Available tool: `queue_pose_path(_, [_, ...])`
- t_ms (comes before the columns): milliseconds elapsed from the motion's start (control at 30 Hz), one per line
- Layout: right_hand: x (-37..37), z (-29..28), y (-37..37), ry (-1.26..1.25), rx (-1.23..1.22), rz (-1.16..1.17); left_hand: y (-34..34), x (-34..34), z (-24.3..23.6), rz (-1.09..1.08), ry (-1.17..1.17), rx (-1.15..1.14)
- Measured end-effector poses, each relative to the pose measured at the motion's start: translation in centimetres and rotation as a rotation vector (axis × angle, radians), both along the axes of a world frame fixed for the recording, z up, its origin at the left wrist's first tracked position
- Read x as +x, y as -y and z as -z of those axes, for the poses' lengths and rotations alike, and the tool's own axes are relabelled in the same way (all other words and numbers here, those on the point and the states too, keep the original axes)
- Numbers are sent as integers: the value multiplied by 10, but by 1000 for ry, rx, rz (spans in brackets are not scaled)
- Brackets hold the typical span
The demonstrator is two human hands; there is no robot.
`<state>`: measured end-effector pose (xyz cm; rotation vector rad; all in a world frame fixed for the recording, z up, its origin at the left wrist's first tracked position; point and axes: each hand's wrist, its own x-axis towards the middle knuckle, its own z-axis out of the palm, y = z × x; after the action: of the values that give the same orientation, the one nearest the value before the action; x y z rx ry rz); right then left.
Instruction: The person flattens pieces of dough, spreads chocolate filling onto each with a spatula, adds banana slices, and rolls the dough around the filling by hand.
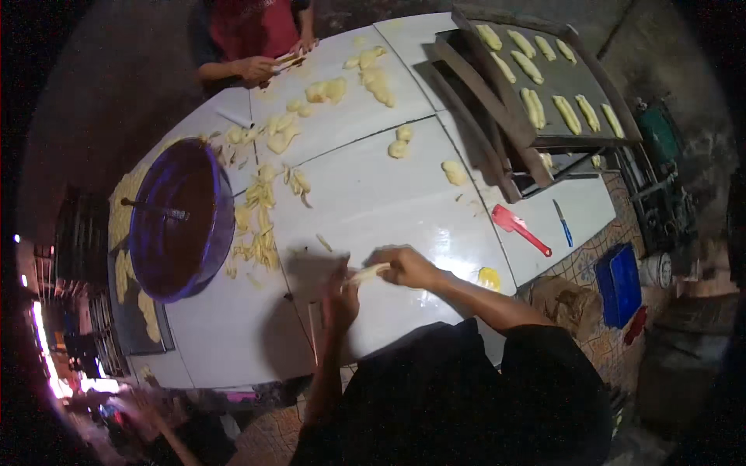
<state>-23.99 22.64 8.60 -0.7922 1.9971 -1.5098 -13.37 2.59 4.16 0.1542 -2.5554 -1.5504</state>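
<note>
A strip of pale dough [368, 274] stretches between my two hands, just above the near part of the white tiled table [373, 194]. My right hand [410, 268] is closed around its right end. At the other end, my left hand [340, 301] is closed on the dough too, though it is dark and a little blurred. Beside my left wrist lies a thin pale rod [314, 326], partly hidden. Left of my hands is a heap of cut dough strips [260, 233]. A yellow lump [489, 278] rests near my right forearm.
A purple basin [221, 225] with brown contents and a stick stands at left. Trays of shaped dough [571, 85] are stacked at far right, near a red scraper [517, 227] and a blue-handled knife [563, 221]. Across the table, another person's hands [260, 68] work. A blue crate [619, 283] sits below.
</note>
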Motion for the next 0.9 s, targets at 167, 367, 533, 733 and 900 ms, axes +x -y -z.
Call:
queue_pose_path(167, [49,31,-61,-230,91,-542,-37,112,-9,258,-163,-70])
queue_pose_path(367, [-86,-18,-88,-528,271,273,-49,134,-30,-10,61,95])
queue_pose_path(533, [-159,18,-109,-768,708,308,-38,114,-28,-34,234,266])
queue_pose_path(733, [-40,-20,-36,-28,-48,390,-49,44,-65,-213,67,703])
queue_pose_path(900, [46,-7,21,-51,-21,415,-52,9,-21,-337,45,63])
